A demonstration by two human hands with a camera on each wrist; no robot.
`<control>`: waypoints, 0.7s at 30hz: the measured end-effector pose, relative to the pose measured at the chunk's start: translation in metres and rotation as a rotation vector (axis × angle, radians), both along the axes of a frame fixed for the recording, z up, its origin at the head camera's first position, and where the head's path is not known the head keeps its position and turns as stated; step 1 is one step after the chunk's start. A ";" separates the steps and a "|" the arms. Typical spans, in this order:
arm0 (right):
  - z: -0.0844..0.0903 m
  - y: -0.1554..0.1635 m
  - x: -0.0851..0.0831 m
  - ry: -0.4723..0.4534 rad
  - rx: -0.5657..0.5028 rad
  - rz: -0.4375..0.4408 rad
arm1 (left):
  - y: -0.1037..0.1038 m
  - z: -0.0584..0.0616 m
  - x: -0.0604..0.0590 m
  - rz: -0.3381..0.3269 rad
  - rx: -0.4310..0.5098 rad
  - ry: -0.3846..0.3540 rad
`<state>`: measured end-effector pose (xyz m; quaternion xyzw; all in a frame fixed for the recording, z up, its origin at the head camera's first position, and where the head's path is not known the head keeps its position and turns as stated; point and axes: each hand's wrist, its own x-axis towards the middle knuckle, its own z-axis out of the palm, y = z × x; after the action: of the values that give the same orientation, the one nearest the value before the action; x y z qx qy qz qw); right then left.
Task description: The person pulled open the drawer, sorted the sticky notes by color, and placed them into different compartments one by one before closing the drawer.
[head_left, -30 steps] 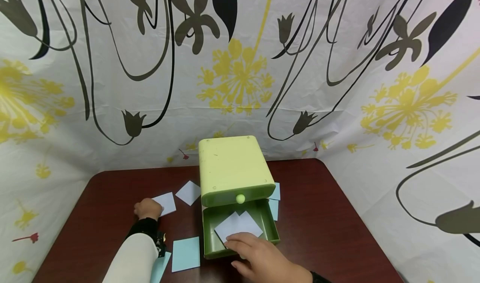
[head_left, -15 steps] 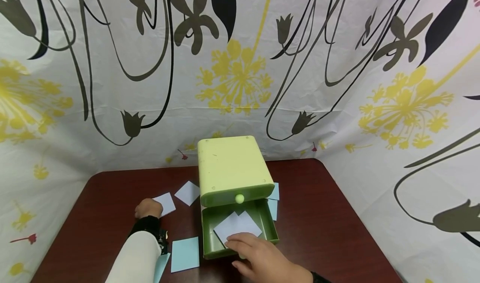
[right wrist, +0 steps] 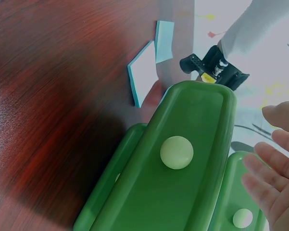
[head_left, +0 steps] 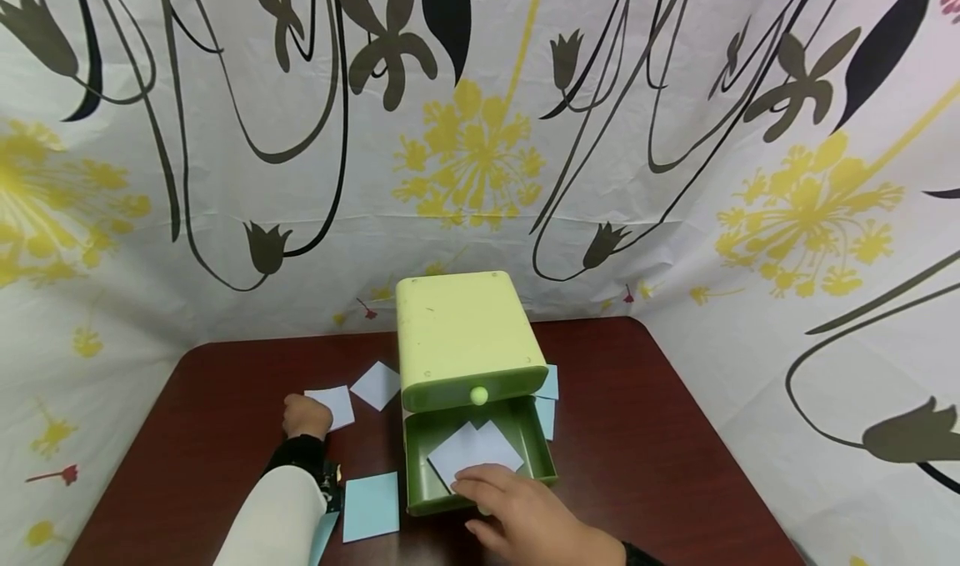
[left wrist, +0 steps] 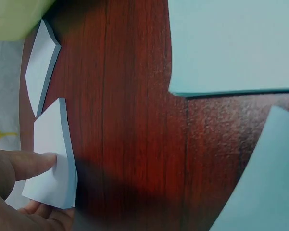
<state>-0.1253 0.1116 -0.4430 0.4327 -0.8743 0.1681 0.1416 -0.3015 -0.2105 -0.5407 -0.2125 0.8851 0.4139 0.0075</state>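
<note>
Now pinning white paper square [head_left: 331, 405] w/ L hand [head_left: 306, 417] fingertip; R hand [head_left: 517, 512] relaxed, holding nothing, over open green drawer [head_left: 542, 453]. Best slid flat, edge lifted first.

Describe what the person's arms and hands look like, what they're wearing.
Both hands are bare. The left hand comes from a cream-white sleeve ending in a black cuff, with a small black wrist-mounted device bearing a yellow mark strapped beside it. The right hand shows only a sliver of dark sleeve edge at the wrist.
</note>
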 end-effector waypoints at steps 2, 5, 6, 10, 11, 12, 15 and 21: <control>0.001 0.001 0.001 -0.018 0.004 -0.006 | -0.003 -0.002 0.002 -0.015 0.030 0.006; 0.002 0.002 0.002 -0.048 0.018 -0.024 | -0.007 -0.004 0.005 -0.041 0.068 0.008; 0.003 0.002 0.003 -0.056 0.023 -0.031 | -0.007 -0.003 0.006 -0.044 0.092 0.008; 0.003 0.002 0.005 -0.061 0.029 -0.044 | -0.009 0.001 0.010 -0.038 0.151 0.019; 0.003 0.002 0.005 -0.060 0.028 -0.046 | -0.009 0.002 0.011 -0.042 0.144 0.021; 0.003 0.002 0.005 -0.055 0.028 -0.048 | -0.009 0.003 0.012 -0.049 0.129 0.021; 0.003 0.002 0.007 -0.049 0.029 -0.058 | -0.009 0.005 0.016 -0.067 0.111 0.027; 0.004 0.004 0.011 -0.062 0.041 -0.109 | -0.012 0.013 0.027 -0.059 0.214 0.060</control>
<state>-0.1144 0.1156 -0.4388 0.3817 -0.9038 0.1557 0.1146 -0.2747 -0.2227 -0.5277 -0.1717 0.8416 0.5118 0.0157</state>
